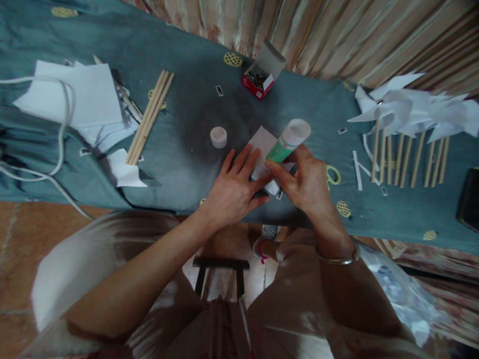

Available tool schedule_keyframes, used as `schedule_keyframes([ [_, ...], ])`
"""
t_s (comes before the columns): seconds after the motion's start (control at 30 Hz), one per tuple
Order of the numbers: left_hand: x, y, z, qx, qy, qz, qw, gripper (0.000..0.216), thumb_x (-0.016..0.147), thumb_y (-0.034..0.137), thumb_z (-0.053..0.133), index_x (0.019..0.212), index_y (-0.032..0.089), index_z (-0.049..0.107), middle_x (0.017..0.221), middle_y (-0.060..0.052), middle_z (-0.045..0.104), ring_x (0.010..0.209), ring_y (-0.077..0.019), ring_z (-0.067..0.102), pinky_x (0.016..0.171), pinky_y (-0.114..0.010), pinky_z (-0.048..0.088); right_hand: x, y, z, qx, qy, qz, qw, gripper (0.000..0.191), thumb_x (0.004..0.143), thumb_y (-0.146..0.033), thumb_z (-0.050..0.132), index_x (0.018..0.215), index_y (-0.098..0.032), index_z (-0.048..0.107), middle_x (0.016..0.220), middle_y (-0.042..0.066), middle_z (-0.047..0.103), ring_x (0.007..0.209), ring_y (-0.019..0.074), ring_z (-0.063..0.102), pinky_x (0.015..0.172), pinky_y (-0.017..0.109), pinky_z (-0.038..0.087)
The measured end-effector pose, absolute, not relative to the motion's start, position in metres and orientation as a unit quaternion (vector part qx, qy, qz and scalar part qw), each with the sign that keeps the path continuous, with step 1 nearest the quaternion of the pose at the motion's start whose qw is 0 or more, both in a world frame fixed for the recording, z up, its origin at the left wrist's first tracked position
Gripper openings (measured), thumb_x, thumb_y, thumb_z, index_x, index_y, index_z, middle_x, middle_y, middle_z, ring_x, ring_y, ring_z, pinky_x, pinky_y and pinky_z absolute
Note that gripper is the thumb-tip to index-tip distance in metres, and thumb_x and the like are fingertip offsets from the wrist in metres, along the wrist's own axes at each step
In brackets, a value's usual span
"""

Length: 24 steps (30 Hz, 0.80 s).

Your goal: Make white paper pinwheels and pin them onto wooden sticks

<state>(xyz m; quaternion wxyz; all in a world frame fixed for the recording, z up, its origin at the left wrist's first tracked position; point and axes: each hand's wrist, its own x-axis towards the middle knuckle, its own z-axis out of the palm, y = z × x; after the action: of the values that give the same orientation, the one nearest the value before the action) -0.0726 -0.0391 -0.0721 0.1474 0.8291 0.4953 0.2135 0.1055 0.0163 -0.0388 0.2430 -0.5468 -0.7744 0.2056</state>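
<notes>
Left hand flat, fingers spread across folded white paper on the teal tablecloth, right hand closed around a green-and-white glue stick tilted over the paper, white cap to its left, paper pinwheels far right.

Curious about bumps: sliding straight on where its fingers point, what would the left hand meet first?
Beyond the paper under it, the left hand would probably meet the red box; depth is unclear.
</notes>
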Motion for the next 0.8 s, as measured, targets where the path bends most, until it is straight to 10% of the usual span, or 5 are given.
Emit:
schedule_keyframes([
  [0.8,-0.073,-0.038,-0.070,0.828,0.499,0.206,0.151,0.046,0.091,0.048,0.064,0.132,0.027,0.064,0.160,-0.014,0.038,0.150,-0.0407,0.028,0.119,-0.067,0.022,0.102,0.026,-0.037,-0.538,-0.780,0.185,0.261,0.033,0.088,-0.054,0.056,0.088,-0.021,0.060,0.081,0.006,0.068,0.079,0.0247,0.064,0.077,0.041,0.051],
])
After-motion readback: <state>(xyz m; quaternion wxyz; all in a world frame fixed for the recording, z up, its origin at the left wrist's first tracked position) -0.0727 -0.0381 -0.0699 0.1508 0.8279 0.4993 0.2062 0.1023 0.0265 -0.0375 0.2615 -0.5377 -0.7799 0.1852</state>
